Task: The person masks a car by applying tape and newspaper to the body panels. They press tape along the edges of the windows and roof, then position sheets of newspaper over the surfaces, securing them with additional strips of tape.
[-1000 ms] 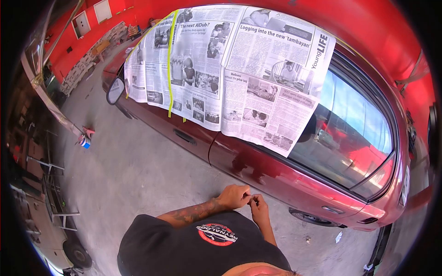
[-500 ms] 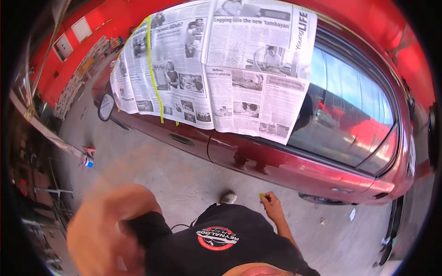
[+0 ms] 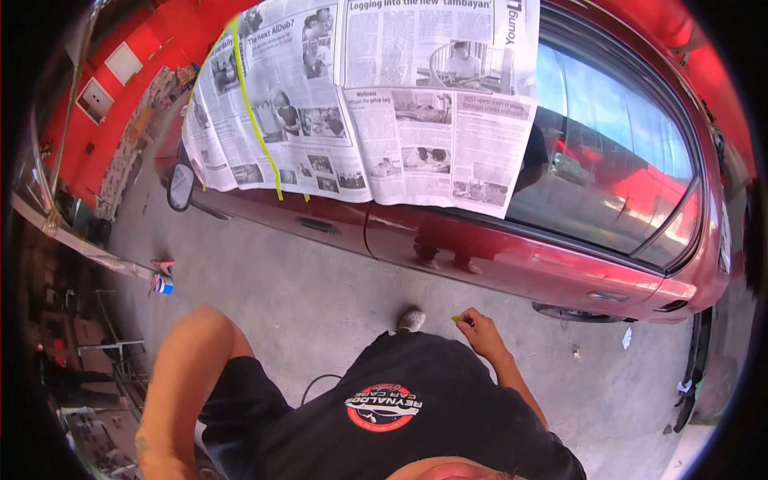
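My right hand (image 3: 482, 330) is held low in front of my black shirt, its fingers pinched on a small piece of yellow tape (image 3: 457, 319). My left arm (image 3: 182, 376) is bent up at the lower left, and its hand is out of view. In front of me stands a red car (image 3: 496, 260) with sheets of newspaper (image 3: 360, 104) over its front side windows. Strips of yellow tape (image 3: 254, 120) hold the paper. The rear door window (image 3: 608, 160) is uncovered.
A grey concrete floor (image 3: 280, 288) lies between me and the car. A small blue-capped can (image 3: 163, 284) stands on the floor at the left, near a rack and clutter. My shoe (image 3: 411, 320) shows below the car's door. Scraps lie near the rear wheel (image 3: 578, 314).
My hands were together at the tape a second ago; the left arm has since swung up and away to the left. My right hand keeps the yellow piece. My view has shifted closer to the car.
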Available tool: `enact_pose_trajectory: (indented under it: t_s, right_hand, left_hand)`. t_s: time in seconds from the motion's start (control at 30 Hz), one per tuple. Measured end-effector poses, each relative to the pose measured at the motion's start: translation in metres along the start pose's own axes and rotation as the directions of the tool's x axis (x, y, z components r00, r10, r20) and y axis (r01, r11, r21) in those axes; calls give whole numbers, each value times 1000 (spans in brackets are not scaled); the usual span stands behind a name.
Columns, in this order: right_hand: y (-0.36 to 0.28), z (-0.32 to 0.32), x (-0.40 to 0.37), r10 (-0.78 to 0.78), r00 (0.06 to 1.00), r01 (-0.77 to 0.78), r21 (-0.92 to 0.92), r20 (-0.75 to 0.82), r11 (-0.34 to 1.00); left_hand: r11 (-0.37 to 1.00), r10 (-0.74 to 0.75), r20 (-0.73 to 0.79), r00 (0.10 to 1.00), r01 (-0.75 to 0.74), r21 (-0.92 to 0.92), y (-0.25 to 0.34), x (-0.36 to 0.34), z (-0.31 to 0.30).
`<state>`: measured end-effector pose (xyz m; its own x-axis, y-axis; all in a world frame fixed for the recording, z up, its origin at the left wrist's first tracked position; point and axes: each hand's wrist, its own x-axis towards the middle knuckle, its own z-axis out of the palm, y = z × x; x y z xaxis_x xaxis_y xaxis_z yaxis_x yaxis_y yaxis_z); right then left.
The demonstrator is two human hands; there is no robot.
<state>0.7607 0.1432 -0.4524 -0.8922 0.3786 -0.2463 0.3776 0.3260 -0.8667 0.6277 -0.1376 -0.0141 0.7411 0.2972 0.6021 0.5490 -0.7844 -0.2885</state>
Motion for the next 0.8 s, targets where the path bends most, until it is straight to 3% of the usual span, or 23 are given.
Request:
enact_pose_trajectory:
  t_s: [0.13, 0.53, 0.63, 0.8]
  right_hand:
    - [-2, -2, -6, 40, 998, -39, -28, 37, 999]
    - [12, -2, -9, 45, 997, -38, -127, 55, 991]
    - [13, -1, -10, 55, 997, -47, -134, 57, 990]
    - [11, -3, -9, 62, 996, -53, -138, 66, 989]
  left_hand:
    - [992, -47, -46, 998, 42, -118, -2, -1, 2]
    - [992, -104, -44, 994, 101, -70, 0, -5, 3]
    - [990, -96, -100, 990, 84, -118, -2, -9, 5]
    - [991, -64, -56, 996, 57, -119, -3, -11, 2]
